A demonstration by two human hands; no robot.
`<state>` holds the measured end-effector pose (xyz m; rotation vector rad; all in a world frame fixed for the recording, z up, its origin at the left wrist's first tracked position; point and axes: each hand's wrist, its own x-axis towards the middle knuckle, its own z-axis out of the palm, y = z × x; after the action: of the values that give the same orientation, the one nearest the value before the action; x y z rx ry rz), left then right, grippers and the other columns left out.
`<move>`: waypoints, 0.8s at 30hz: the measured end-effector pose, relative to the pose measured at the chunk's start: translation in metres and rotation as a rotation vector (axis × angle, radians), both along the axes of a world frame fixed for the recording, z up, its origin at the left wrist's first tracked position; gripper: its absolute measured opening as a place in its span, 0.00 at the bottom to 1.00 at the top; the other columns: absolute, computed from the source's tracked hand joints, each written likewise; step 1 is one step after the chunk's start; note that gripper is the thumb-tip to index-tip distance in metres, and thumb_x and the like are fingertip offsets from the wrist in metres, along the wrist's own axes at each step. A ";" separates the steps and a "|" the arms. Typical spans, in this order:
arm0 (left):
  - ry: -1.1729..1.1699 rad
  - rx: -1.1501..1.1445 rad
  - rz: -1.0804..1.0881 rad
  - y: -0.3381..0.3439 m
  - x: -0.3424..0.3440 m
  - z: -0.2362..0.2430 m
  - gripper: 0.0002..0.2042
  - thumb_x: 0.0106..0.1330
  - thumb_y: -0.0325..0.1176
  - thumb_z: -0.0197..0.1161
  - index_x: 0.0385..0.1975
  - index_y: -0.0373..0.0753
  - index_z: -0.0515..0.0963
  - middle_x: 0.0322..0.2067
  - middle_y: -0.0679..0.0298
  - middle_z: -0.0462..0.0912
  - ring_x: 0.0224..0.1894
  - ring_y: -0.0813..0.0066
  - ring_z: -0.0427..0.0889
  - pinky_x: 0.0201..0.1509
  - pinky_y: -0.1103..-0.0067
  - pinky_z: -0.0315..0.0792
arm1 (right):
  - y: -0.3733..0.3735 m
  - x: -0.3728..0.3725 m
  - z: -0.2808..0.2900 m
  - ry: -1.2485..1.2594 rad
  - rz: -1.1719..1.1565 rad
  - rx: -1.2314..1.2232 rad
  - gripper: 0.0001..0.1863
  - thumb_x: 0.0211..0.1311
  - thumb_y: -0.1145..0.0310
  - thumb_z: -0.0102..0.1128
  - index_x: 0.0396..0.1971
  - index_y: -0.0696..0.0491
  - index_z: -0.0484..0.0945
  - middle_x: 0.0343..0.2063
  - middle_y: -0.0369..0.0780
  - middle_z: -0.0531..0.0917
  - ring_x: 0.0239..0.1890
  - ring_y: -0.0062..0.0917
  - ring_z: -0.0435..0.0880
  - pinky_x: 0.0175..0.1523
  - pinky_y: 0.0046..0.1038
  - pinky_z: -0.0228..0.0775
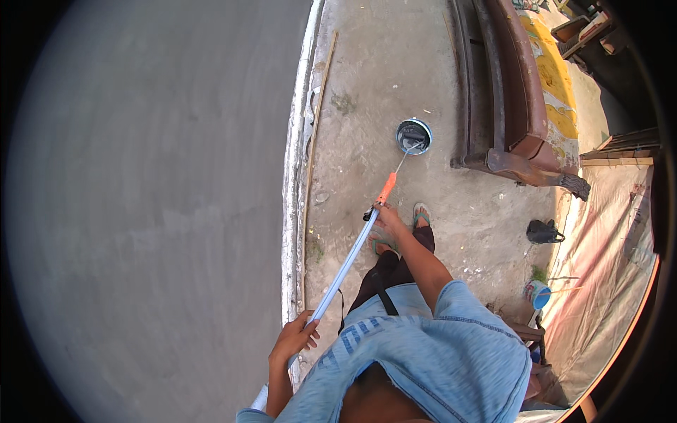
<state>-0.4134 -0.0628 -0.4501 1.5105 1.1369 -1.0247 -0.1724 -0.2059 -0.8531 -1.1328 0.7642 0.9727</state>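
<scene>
A long paint roller with a light blue pole [344, 266] slants across in front of me, from low left up toward the bucket. My right hand [386, 217] is closed round the pole just below its orange handle [387, 187]. Lower down, my left hand [292, 338] grips the same pole near its rear part. From the orange handle a thin metal rod runs into a round bucket [429, 131] with a blue rim, standing on the concrete ahead of my feet. Inside the bucket lies the dark roller head [412, 134], partly hidden by the wall.
A white-painted curb [289, 211] with a thin wooden strip [319, 113] separates the concrete from the grey road [155, 211] on the left. To the right stand a brown wooden bench [525, 92], a black bag [544, 232], a blue bucket [540, 295] and a hanging tarp [599, 247].
</scene>
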 end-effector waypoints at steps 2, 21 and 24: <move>-0.003 0.025 -0.028 -0.003 -0.015 0.009 0.19 0.73 0.45 0.54 0.59 0.43 0.72 0.31 0.60 0.83 0.24 0.76 0.84 0.26 0.78 0.76 | -0.001 -0.015 0.008 0.017 0.013 -0.012 0.08 0.69 0.69 0.56 0.44 0.52 0.72 0.30 0.37 0.81 0.30 0.26 0.85 0.37 0.35 0.84; -0.242 0.070 0.047 -0.037 -0.095 -0.015 0.19 0.74 0.45 0.53 0.59 0.43 0.74 0.28 0.60 0.81 0.22 0.76 0.79 0.27 0.77 0.72 | -0.028 -0.074 0.018 -0.421 0.429 -0.713 0.22 0.52 0.61 0.71 0.43 0.58 0.78 0.34 0.48 0.86 0.35 0.38 0.87 0.42 0.38 0.77; -0.266 0.083 -0.028 -0.034 -0.113 -0.034 0.20 0.73 0.46 0.55 0.58 0.43 0.75 0.30 0.57 0.83 0.23 0.72 0.80 0.30 0.75 0.73 | -0.027 -0.074 0.027 -0.406 0.456 -0.702 0.21 0.52 0.60 0.70 0.42 0.56 0.78 0.36 0.49 0.85 0.40 0.43 0.86 0.46 0.41 0.75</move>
<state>-0.5260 -0.0965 -0.4840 1.6760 0.9822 -0.7751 -0.2462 -0.2329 -0.8260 -2.1106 0.5253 0.8083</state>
